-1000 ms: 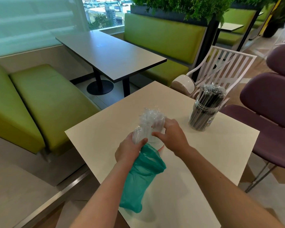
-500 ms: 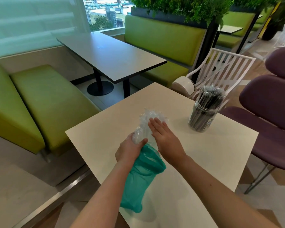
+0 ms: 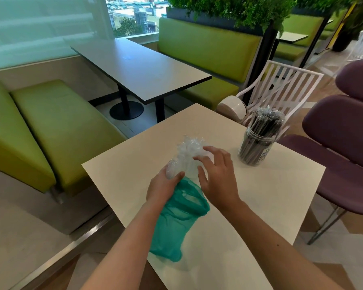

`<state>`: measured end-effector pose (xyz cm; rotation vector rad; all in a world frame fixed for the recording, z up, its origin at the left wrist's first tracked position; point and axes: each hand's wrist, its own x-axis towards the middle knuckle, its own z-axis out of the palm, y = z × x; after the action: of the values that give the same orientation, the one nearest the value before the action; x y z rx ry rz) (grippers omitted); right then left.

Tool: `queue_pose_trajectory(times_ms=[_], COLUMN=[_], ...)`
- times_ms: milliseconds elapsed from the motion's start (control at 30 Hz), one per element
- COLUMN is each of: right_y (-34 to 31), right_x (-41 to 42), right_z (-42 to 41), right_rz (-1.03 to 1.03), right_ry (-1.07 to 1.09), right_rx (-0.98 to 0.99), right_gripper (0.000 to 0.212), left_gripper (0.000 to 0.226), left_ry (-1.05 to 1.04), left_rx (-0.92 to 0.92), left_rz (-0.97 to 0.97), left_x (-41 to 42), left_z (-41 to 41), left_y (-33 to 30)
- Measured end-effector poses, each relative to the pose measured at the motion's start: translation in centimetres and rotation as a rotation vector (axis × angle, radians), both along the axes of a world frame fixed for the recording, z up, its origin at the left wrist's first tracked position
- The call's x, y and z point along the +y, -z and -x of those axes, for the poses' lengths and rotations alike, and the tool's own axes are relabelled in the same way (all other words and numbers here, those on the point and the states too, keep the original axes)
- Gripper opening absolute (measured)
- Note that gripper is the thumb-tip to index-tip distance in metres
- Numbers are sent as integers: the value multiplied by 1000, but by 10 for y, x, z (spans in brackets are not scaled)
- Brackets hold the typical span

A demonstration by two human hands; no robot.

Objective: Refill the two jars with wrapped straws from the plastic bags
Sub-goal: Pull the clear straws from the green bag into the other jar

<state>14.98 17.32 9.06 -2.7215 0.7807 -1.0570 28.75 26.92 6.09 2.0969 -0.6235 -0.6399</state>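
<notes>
Left hand: clenched around the lower part of a bundle of clear wrapped straws, thumb across the front, with the top of a teal plastic bag caught in the same grasp. Bag hanging down from that hand along the forearm, its lower end lying past the near edge of the bench.

Right hand: released, fingers spread and loosely bent, just beside the bundle on its right, fingertips at the wrappers; actual contact cannot be told. Nothing grasped.

Crinkled wrapper ends fanning upward above both hands. Whether a jar stands under the bundle cannot be told; only clear plastic visible between the hands.

Farther out, beyond and to the right of the right hand, well apart from it: a clear jar upright on the bench, packed with dark wrapped straws leaning slightly and rising above its rim.

Past the bench's far corner, a white slatted chair; to the right, a purple chair. To the left of the left hand, a green seat, and ahead a grey table.
</notes>
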Motion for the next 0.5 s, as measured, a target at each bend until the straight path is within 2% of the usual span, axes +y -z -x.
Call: queue_pose_trajectory(times_ms=[100,200,267,400,500], right_y=[-2,4,9,13,14], right_x=[17,29,33,33,30], right_z=[3,0,-3,-11,-16], right_rz=[-70,-460,-650,-889,-959], right_ry=[-7,-173,-199,-169,-175], right_rx=[-34,74,135,132,179], right_gripper=[13,11,14,25,39], left_gripper=[62,55,50,51,52], left_ry=[-43,-105,-126,-84,-39], left_rx=[41,117,185,280,373], left_rz=[91,150,175,224,289], left_x=[7,10,12,16,19], left_z=[-1,0,1,4,5], left_y=[-2,-3,-6,-9,-9])
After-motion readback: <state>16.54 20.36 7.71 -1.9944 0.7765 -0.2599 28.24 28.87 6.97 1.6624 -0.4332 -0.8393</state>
